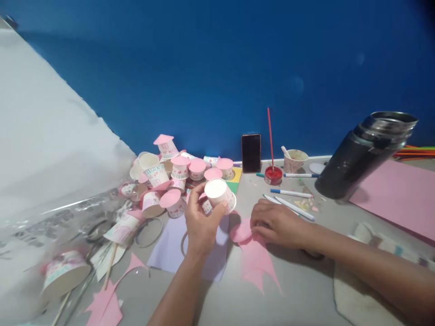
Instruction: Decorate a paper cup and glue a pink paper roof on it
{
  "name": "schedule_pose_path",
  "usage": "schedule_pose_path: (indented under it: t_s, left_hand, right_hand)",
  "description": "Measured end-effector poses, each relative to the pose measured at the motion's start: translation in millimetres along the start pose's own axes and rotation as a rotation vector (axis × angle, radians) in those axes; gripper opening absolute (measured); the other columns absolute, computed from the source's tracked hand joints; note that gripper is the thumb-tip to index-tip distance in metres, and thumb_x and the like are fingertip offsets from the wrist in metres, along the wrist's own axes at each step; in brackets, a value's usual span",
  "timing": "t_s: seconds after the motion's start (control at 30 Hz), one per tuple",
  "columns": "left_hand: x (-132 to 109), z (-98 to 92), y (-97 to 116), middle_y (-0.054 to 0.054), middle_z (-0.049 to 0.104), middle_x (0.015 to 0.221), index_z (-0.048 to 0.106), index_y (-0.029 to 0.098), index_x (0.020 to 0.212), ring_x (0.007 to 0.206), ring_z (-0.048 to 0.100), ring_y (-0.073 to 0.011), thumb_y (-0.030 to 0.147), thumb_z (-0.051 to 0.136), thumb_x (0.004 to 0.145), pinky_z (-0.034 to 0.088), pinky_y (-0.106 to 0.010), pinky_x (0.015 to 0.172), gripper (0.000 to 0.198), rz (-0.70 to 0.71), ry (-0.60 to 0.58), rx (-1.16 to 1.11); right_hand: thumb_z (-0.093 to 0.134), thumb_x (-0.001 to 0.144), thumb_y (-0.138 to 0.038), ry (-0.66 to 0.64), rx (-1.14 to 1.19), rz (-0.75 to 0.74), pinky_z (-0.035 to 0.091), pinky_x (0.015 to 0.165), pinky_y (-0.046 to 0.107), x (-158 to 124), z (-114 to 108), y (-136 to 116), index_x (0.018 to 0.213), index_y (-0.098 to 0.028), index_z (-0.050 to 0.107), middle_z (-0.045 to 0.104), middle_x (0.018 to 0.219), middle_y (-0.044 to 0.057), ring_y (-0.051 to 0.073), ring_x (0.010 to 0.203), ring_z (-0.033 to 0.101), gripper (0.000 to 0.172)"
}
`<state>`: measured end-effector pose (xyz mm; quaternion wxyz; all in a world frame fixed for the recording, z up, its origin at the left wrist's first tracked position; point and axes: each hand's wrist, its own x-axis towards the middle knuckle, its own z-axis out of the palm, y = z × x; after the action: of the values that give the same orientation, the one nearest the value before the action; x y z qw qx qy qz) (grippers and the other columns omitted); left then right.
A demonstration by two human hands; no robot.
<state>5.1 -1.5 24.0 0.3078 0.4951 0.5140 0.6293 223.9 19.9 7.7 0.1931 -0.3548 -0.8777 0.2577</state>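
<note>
A small white paper cup with a printed pattern (217,192) is tilted in my left hand (200,228), fingers and thumb wrapped round its side. Down on the table, my right hand (280,224) has its fingers curled and pressed at the edge of a pink paper circle (241,232). Jagged pink paper scraps (256,265) lie just below that circle. Left of the held cup stands a crowd of decorated paper cups (175,206), several topped with pink paper circles. One at the back wears a pink cone (163,139). A lilac sheet (170,249) lies under my left hand.
A dark steel flask (360,156) stands at the right, before a pink sheet (401,199). Behind are a phone (251,154), a red pot (273,175) with a stick and a used cup (295,161). Markers (292,194) lie near my right hand; plastic wrapping (61,226) covers the left.
</note>
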Motion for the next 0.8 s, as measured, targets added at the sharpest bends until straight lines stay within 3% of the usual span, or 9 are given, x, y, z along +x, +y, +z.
schedule_pose_path:
  t_s: [0.13,0.2,0.27,0.37,0.4,0.47,0.53,0.67,0.8]
  left_hand:
    - [4,1.8,-2,-0.008,0.070,0.123,0.065,0.024,0.119,0.112,0.065,-0.0290,0.029,0.080,0.070,0.052,-0.045,0.097,0.052,0.003,-0.045,0.097]
    - [6,3.2,-3,-0.008,0.070,0.124,0.066,0.023,0.120,0.114,0.065,-0.0295,0.028,0.080,0.069,0.052,-0.046,0.099,0.053,0.035,-0.046,0.114]
    - [9,4.1,-2,-0.008,0.070,0.125,0.066,0.023,0.121,0.114,0.065,-0.0294,0.027,0.080,0.069,0.053,-0.045,0.100,0.054,0.053,-0.028,0.111]
    - [12,4.0,0,-0.009,0.071,0.124,0.065,0.022,0.121,0.113,0.067,-0.0288,0.028,0.080,0.070,0.054,-0.044,0.098,0.054,0.047,-0.031,0.120]
    - [12,3.7,1,-0.009,0.071,0.123,0.065,0.022,0.121,0.112,0.067,-0.0287,0.029,0.079,0.070,0.055,-0.044,0.096,0.054,0.040,-0.041,0.128]
    - [14,2.9,4,-0.009,0.071,0.124,0.065,0.022,0.121,0.111,0.067,-0.0286,0.029,0.079,0.070,0.055,-0.043,0.095,0.053,0.020,-0.069,0.146]
    - [16,2.6,8,-0.009,0.071,0.124,0.066,0.022,0.120,0.111,0.067,-0.0288,0.029,0.079,0.070,0.054,-0.044,0.096,0.052,0.002,-0.106,0.168]
    - [23,8.6,13,-0.008,0.072,0.124,0.067,0.024,0.117,0.112,0.065,-0.0297,0.028,0.078,0.069,0.049,-0.047,0.099,0.049,-0.019,-0.142,0.216]
    - [24,30.6,7,-0.008,0.071,0.121,0.068,0.023,0.116,0.113,0.064,-0.0295,0.024,0.077,0.069,0.046,-0.046,0.099,0.049,-0.037,-0.162,0.301]
  right_hand:
    - [0.058,0.092,-0.026,0.182,0.162,0.231,0.047,0.067,0.031,-5,-39,13,0.083,-0.021,0.070,0.074,0.084,0.003,0.019,0.075,0.063,0.016]
    - [0.060,0.092,-0.030,0.213,0.157,0.257,0.047,0.067,0.031,-10,-45,14,0.085,-0.021,0.070,0.074,0.089,0.003,0.019,0.076,0.063,0.015]
    - [0.069,0.086,-0.027,0.172,0.139,0.153,0.049,0.078,0.033,-13,-34,10,0.090,-0.022,0.073,0.074,0.097,0.004,0.021,0.089,0.063,0.007]
    - [0.076,0.080,-0.024,0.003,0.014,-0.078,0.049,0.086,0.039,-13,1,-1,0.105,-0.020,0.074,0.071,0.104,0.010,0.028,0.100,0.059,0.025]
    - [0.077,0.078,-0.024,-0.024,-0.012,-0.085,0.049,0.085,0.041,-11,12,-3,0.104,-0.019,0.075,0.069,0.107,0.012,0.030,0.101,0.057,0.027]
    - [0.073,0.081,-0.021,-0.034,0.035,-0.073,0.047,0.083,0.042,-7,27,-6,0.090,-0.018,0.075,0.068,0.101,0.013,0.030,0.098,0.055,0.010]
    - [0.068,0.084,-0.017,0.014,0.127,-0.035,0.046,0.084,0.042,-3,27,-4,0.080,-0.018,0.073,0.068,0.095,0.011,0.028,0.095,0.055,0.007]
    - [0.073,0.081,-0.022,0.185,0.388,0.130,0.046,0.082,0.036,-2,-8,17,0.073,-0.021,0.072,0.068,0.085,0.005,0.022,0.089,0.059,0.008]
    - [0.076,0.081,-0.042,0.387,0.684,0.358,0.036,0.055,0.028,-6,-49,53,0.073,-0.021,0.066,0.059,0.071,0.000,0.014,0.063,0.048,0.025]
